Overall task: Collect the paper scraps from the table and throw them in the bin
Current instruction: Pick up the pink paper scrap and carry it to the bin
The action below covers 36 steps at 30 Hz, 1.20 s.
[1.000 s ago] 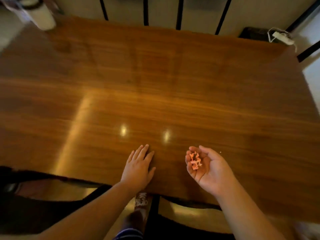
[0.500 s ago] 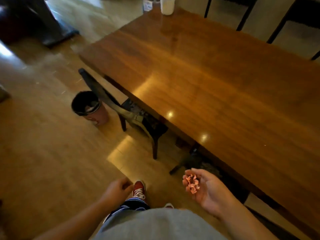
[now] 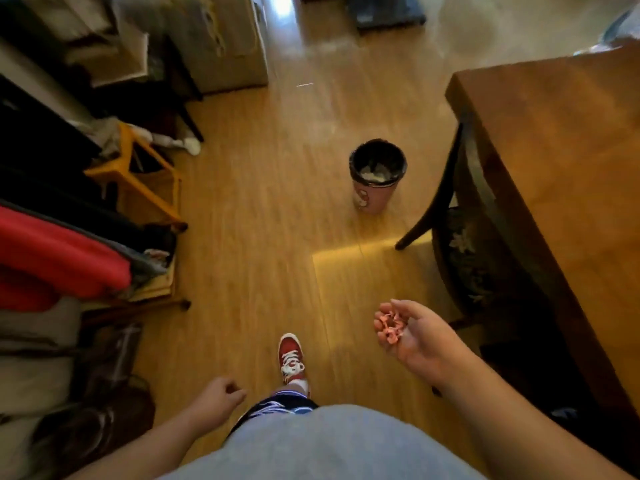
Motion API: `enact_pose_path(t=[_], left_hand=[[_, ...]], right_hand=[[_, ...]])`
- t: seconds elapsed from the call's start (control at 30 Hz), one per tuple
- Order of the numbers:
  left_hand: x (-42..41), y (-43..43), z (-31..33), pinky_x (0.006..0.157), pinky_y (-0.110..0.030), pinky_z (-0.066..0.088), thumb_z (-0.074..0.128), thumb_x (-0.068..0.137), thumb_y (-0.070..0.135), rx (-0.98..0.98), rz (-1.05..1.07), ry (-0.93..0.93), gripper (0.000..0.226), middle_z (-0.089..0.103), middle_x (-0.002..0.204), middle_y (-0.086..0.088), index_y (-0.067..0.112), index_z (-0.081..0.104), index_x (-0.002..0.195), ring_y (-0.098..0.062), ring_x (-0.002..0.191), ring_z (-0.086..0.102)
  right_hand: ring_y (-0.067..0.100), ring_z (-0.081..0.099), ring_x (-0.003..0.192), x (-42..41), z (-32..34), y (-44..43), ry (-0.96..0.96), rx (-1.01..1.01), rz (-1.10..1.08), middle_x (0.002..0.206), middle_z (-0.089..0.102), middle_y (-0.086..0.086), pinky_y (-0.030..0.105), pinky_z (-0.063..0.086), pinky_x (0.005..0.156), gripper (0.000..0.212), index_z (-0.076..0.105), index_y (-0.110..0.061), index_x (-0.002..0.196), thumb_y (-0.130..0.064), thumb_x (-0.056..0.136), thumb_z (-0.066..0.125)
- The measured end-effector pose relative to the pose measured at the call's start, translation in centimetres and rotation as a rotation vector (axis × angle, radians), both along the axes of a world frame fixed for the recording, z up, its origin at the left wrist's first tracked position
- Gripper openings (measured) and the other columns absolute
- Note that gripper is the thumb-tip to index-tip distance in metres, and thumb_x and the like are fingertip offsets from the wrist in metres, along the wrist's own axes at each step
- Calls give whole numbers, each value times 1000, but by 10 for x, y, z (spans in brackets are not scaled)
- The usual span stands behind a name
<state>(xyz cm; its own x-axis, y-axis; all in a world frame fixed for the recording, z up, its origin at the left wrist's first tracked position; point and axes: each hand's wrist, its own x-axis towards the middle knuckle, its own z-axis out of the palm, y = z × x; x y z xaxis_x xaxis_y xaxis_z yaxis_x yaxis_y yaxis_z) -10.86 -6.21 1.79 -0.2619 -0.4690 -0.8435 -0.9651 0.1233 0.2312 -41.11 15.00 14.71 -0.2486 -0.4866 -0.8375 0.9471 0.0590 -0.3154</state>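
A small heap of pink paper scraps (image 3: 389, 326) lies in the cupped palm of my right hand (image 3: 417, 336), held palm-up over the floor. The bin (image 3: 377, 176) is a small pink bucket with a black liner and some white rubbish inside; it stands on the wooden floor ahead, well beyond my right hand. My left hand (image 3: 216, 398) hangs low at my side, fingers curled into a loose fist with nothing seen in it. The brown wooden table (image 3: 561, 161) is at the right.
A dark wooden chair (image 3: 460, 244) is tucked against the table, just right of the bin. Along the left stand a yellow stool (image 3: 138, 174), red cushions (image 3: 59, 258) and piled bags. My red shoe (image 3: 291, 358) steps forward on the floor between them.
I have turned away from the table and now face the bin across the floor. My left hand left the tabletop and closed at my side. The scraps stay in my right palm.
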Motion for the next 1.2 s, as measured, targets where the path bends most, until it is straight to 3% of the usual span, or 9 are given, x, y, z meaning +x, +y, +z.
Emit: enact_pose_path(t=[0.17,0.37,0.5,0.73,0.83,1.2], left_hand=[[34,-87,-21,64,-30,45,63,88,31,1,79,-34,17,62,69,1,16,61,79,-14,65,56],[10,-193,-21,63,-30,48,63,86,38,-31,84,-19,21,66,72,0,21,60,75,-16,68,62],[-38,-244,-15,71,-34,51,64,87,35,-26,110,63,20,68,78,-5,18,61,77,-23,76,64],[-170,-315,4,74,-35,56,58,90,42,-23,102,235,17,70,89,2,26,64,90,-14,83,66],[-223,-345,9,79,-36,56,57,90,43,-25,99,272,17,69,92,5,28,64,96,-13,87,66],[-301,-434,27,64,-24,47,60,91,34,-78,219,157,7,68,88,5,28,62,88,-10,82,64]], right_hand=[[21,63,68,-7,-6,-130,15,5,82,75,62,10,26,54,54,14,58,-5,96,-17,91,53],[21,66,69,-30,-16,-217,16,44,74,80,63,12,27,56,56,20,59,-4,102,-20,91,55],[22,67,70,-61,-23,-243,21,116,45,82,65,13,29,57,57,34,60,-2,108,-30,89,60],[24,69,68,-133,-42,-284,35,207,31,77,69,14,32,57,57,42,60,-2,113,-36,87,63],[24,68,68,-176,-50,-311,21,222,32,84,65,15,32,57,55,41,60,-3,113,-35,88,62],[23,63,78,-324,-39,-478,57,119,114,88,61,14,31,54,65,39,58,-1,115,-32,91,57]])
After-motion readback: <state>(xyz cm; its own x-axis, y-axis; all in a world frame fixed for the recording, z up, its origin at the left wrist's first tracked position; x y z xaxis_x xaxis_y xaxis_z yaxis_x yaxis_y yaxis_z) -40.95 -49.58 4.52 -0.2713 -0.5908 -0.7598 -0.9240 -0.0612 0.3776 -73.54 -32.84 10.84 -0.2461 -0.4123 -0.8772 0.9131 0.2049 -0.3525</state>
